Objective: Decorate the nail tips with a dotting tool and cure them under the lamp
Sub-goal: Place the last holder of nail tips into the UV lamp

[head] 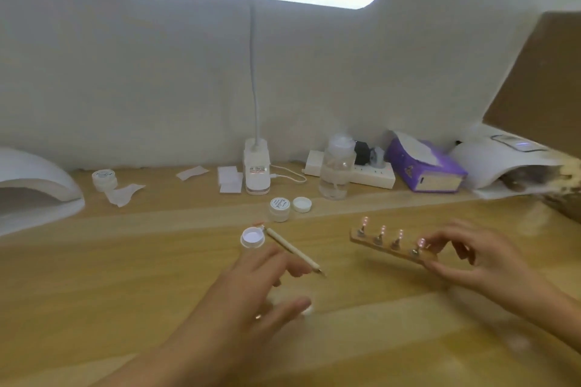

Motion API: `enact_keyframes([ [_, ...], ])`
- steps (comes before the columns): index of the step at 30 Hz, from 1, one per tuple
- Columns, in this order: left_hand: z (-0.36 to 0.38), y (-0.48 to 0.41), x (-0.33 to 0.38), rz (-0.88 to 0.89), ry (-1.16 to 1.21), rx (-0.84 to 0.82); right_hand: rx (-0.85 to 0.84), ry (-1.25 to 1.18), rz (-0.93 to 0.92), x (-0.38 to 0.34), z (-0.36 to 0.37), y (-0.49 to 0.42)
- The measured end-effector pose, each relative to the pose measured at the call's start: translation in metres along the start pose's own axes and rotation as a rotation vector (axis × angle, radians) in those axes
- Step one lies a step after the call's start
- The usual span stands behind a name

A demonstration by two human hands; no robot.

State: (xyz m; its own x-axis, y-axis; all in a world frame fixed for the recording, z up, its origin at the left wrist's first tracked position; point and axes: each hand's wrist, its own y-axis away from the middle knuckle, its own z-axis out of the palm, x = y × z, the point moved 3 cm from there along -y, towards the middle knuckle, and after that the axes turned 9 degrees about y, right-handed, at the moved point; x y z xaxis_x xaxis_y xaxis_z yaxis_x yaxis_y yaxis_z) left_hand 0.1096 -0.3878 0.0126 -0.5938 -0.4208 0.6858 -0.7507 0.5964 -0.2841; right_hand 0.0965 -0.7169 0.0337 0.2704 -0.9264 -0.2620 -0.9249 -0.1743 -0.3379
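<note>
left hand (251, 289): fingers half-curled over slim dotting tool (289, 243), centre of table; grip can't tell
right hand (478, 261): pinches right end of flat wooden holder (390, 253); four pink nail tips (383, 229) upright

The left hand (251, 286) and right hand (481, 261) are bare, forearms likewise uncovered.

Four pink nail tips (383, 231) stand upright on metal pegs along a wooden strip (390, 253). It runs at an angle, and your right hand (465, 258) pinches its right end. The dotting tool (287, 245), with a pale shaft, lies diagonally on the table (157, 276), far end beside an open jar (252, 237). The white curing lamp (503, 163) sits back right, well apart.
</note>
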Motion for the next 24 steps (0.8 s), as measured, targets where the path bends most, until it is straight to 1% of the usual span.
enact_keyframes([
  [2,0.031,-0.031,0.020,0.102,-0.073,-0.101,0.023,0.065,0.114,0.041,-0.016,0.012],
  [5,0.081,-0.086,0.050,0.205,-0.153,-0.185,0.038,0.115,0.249,0.092,-0.033,0.019],
  [7,0.114,-0.125,0.065,0.204,-0.220,-0.237,0.051,0.143,0.313,0.118,-0.037,0.017],
  [9,0.140,-0.163,0.073,0.165,-0.260,-0.259,0.055,0.176,0.355,0.138,-0.037,0.011],
  [13,0.173,-0.218,0.073,0.066,-0.311,-0.222,0.060,0.127,0.418,0.168,-0.027,-0.004],
  [15,0.183,-0.227,0.070,0.069,-0.364,-0.182,0.065,0.072,0.453,0.179,-0.022,-0.009],
  [18,0.192,-0.227,0.065,0.116,-0.379,-0.135,0.011,-0.086,0.502,0.200,-0.025,-0.009],
  [19,0.193,-0.227,0.064,0.133,-0.380,-0.125,0.018,-0.130,0.537,0.209,-0.029,-0.008],
  [21,0.193,-0.227,0.064,0.143,-0.376,-0.109,0.127,-0.152,0.660,0.231,-0.039,-0.010],
  [23,0.192,-0.229,0.067,0.146,-0.371,-0.111,0.254,-0.097,0.810,0.252,-0.041,-0.020],
  [24,0.192,-0.229,0.067,0.144,-0.367,-0.114,0.258,-0.064,0.861,0.259,-0.039,-0.027],
])
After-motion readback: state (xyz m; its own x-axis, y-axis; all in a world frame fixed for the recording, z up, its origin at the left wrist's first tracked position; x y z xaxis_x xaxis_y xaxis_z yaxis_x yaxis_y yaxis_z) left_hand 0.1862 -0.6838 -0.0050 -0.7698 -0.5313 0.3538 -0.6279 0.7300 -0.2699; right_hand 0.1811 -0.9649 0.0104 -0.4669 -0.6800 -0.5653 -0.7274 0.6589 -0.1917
